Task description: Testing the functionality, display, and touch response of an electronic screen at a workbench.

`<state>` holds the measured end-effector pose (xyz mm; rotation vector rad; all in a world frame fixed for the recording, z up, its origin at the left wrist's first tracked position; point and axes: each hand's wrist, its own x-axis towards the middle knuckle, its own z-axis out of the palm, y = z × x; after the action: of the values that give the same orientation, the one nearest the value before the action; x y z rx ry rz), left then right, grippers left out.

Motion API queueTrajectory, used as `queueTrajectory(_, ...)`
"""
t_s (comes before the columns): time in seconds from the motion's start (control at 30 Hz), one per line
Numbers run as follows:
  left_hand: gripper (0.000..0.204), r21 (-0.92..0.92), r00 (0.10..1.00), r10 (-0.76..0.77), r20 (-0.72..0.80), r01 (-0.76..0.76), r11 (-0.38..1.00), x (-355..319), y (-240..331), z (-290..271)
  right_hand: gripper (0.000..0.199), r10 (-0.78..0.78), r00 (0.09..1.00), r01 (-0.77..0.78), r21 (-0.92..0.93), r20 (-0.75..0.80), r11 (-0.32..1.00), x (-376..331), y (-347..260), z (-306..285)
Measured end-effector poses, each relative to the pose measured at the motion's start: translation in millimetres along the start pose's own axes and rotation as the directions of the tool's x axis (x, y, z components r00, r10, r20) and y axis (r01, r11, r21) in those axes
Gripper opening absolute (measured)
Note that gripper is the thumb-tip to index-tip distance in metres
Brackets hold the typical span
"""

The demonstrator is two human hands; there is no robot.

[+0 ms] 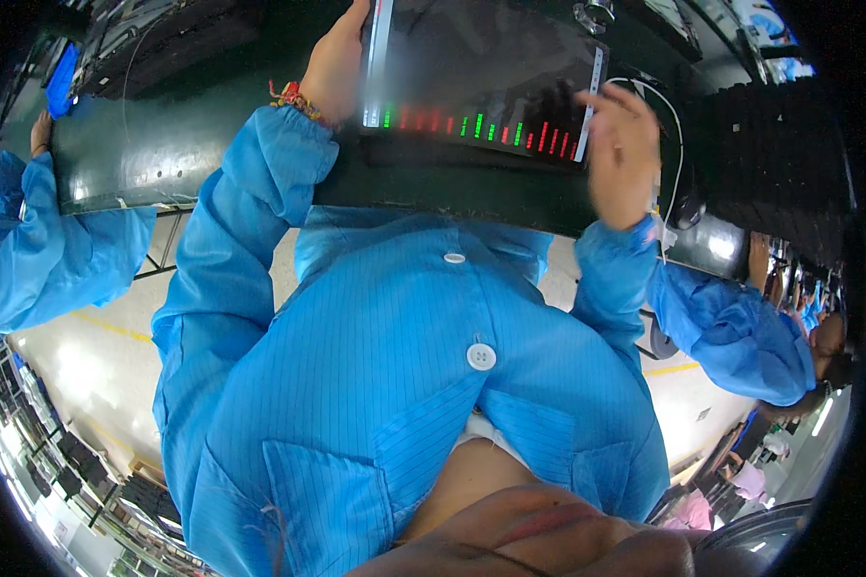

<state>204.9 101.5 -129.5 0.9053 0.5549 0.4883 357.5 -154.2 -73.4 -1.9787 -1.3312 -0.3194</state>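
Head view: a flat, shiny dark screen panel lies on the dark table, its long side running left to right.
Left hand: holds the panel's left edge, fingers hidden.
Right hand: fingers loosely spread, at the right edge.
Sleeves: soft, blue, striped.

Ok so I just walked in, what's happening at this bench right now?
A person in a blue smock stands at a dark green workbench with a flat dark panel showing red and green bars. The left hand grips the panel's left edge; the right hand is at its right edge, fingers curled. Whether it grips cannot be told. Other people's blue sleeves show at both sides.
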Motion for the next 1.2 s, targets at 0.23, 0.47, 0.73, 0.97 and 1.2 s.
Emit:
queueTrajectory(0.23,0.045,-0.012,0.998,-0.048,-0.031,0.047,0.999,-1,6,0,0.018,0.299,0.944,-0.27,-0.197,0.138,0.943,56,125,-5)
queueTrajectory(0.47,0.04,-0.192,0.993,-0.114,0.037,0.119,0.974,-2,7,2,0.022,0.205,0.945,-0.086,-0.41,0.256,0.908,79,152,30)
queueTrajectory(0.73,0.039,-0.304,0.989,-0.116,0.092,0.139,0.943,7,4,-3,0.028,0.179,0.947,-0.175,-0.038,0.266,0.984,65,129,13)
queueTrajectory(0.97,0.042,-0.164,0.992,-0.126,0.02,0.127,0.978,-9,16,12,0.021,0.199,0.908,-0.304,0.254,0.369,0.918,30,99,-13)
queueTrajectory(1.2,0.053,-0.114,0.997,-0.076,0.006,0.076,0.991,3,7,1,0.019,0.282,0.855,-0.418,0.257,0.435,0.871,21,92,-11)
